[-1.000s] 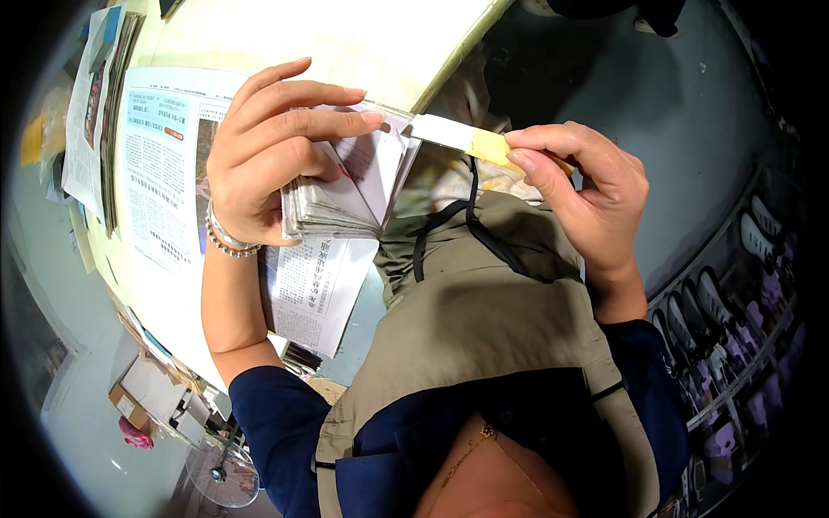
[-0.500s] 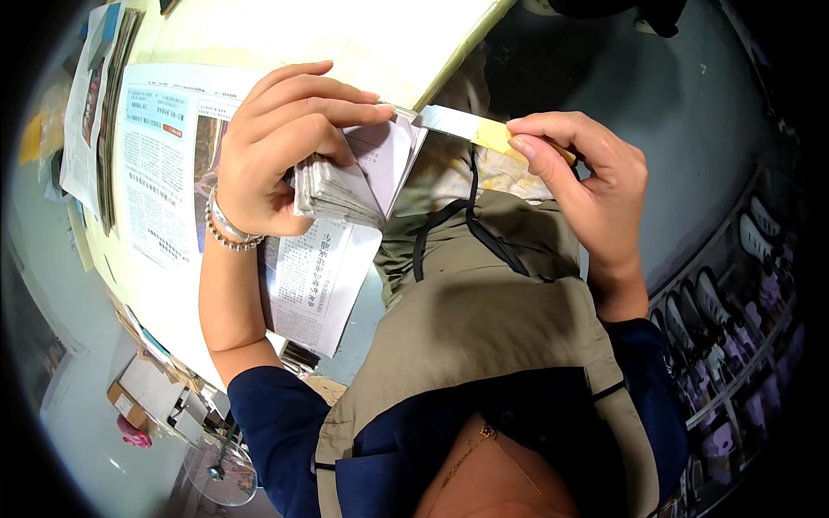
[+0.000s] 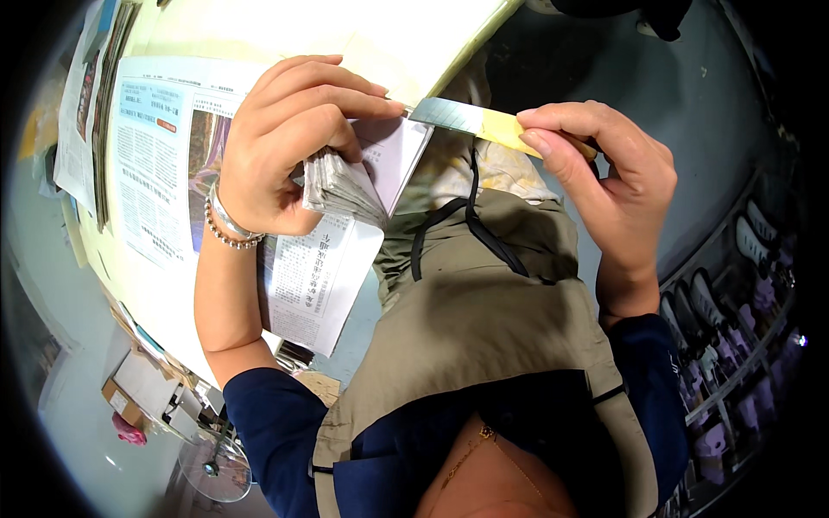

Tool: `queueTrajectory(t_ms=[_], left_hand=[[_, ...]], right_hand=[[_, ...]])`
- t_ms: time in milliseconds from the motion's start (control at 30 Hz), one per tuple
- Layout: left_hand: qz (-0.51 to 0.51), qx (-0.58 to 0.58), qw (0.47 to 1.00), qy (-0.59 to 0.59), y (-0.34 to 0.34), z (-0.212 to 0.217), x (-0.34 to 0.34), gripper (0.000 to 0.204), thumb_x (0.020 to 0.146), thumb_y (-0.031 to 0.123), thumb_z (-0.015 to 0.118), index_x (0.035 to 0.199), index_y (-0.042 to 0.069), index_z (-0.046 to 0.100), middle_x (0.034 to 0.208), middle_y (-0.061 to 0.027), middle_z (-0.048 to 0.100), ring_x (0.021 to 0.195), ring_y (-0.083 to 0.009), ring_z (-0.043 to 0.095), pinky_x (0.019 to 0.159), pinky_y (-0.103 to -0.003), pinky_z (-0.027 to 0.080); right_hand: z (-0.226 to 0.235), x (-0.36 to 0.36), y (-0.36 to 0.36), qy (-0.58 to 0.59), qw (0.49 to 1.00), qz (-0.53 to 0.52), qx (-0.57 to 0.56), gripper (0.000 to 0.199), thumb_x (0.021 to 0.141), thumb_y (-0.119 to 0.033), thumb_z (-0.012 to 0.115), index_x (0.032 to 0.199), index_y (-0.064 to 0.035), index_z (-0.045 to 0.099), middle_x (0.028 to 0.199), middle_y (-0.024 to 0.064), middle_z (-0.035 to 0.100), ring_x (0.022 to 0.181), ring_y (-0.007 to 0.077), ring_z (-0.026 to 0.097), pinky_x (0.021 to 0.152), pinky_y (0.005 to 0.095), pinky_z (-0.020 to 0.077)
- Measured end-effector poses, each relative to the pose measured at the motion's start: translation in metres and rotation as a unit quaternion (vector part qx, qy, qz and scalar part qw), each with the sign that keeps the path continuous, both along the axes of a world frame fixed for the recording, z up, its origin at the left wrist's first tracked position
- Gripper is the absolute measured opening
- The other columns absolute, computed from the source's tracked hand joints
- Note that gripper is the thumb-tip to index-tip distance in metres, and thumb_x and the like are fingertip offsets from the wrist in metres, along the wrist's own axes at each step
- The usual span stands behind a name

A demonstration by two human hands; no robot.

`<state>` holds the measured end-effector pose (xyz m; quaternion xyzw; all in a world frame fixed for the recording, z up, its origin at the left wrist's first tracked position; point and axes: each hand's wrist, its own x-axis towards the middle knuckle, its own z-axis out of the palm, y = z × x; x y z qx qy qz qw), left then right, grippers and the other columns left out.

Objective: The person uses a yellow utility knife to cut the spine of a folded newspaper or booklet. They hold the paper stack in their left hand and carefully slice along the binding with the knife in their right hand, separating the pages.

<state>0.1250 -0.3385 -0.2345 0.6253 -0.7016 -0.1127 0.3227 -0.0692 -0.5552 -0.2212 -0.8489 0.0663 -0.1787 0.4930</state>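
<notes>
— Both hands are busy, see? Her left hand (image 3: 285, 142) is clamped round a thick folded bundle of newspaper (image 3: 345, 186), fingers curled over the top, thumb underneath.

— And the right hand (image 3: 596, 164)?

— Pinching the yellow handle of a flat metal blade (image 3: 453, 115), thumb and fingertips closed on it. The blade's tip reaches across to the fold of the bundle, just under the left fingertips.

— Where's the bundle sitting?

— Held up in the air, just off the table's edge, above the lap and the khaki apron (image 3: 484, 328). A loose printed sheet (image 3: 319, 281) hangs down below it, over the table edge.

— What's on the table?

— More open newspaper pages (image 3: 155, 164) spread flat on a pale yellow table (image 3: 363, 34), with another stack (image 3: 86, 104) at the far left. Beyond the table's lower edge there's a grey floor with cardboard boxes (image 3: 138, 393) and a small fan (image 3: 211, 466).

— And off to the right?

— Racks of small purple and white items (image 3: 734, 345), too bent and dim at the rim to name. Whether the blade is actually inside the fold, I cannot tell; the fingers cover that spot.
</notes>
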Motion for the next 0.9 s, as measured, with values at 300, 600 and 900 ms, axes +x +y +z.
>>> queueTrajectory(t_ms=[300, 600, 900], left_hand=[[0.004, 0.008, 1.000, 0.003, 0.0005, 0.0011, -0.0004, 0.061, 0.075, 0.069, 0.055, 0.067, 0.008, 0.055, 0.103, -0.0186, 0.071, 0.102, -0.0353, 0.065, 0.097, -0.054, 0.042], [0.004, 0.007, 1.000, 0.004, -0.0001, 0.0003, -0.0004, 0.065, 0.076, 0.073, 0.053, 0.066, 0.008, 0.055, 0.103, -0.0191, 0.071, 0.102, -0.0357, 0.065, 0.097, -0.054, 0.041], [0.000, 0.005, 1.000, 0.005, 0.0008, 0.0000, 0.0011, 0.065, 0.075, 0.072, 0.054, 0.066, 0.008, 0.055, 0.103, -0.0196, 0.071, 0.102, -0.0361, 0.065, 0.097, -0.055, 0.042]], right_hand=[[0.0007, 0.0034, -0.0027, 0.011, 1.000, 0.014, -0.011, 0.010, 0.081, 0.003, 0.070, 0.092, 0.0023, 0.071, 0.079, 0.0061, 0.068, 0.064, 0.0071, 0.054, 0.053, 0.0200, 0.0358], [0.0008, 0.0035, -0.0042, 0.010, 0.999, 0.021, -0.030, 0.010, 0.081, 0.003, 0.070, 0.092, 0.0022, 0.071, 0.079, 0.0066, 0.068, 0.063, 0.0070, 0.053, 0.052, 0.0201, 0.0352], [0.0005, 0.0053, -0.0037, 0.006, 1.000, 0.021, -0.020, 0.011, 0.082, 0.004, 0.069, 0.092, 0.0029, 0.071, 0.081, 0.0079, 0.069, 0.065, 0.0087, 0.056, 0.056, 0.0201, 0.0388]])
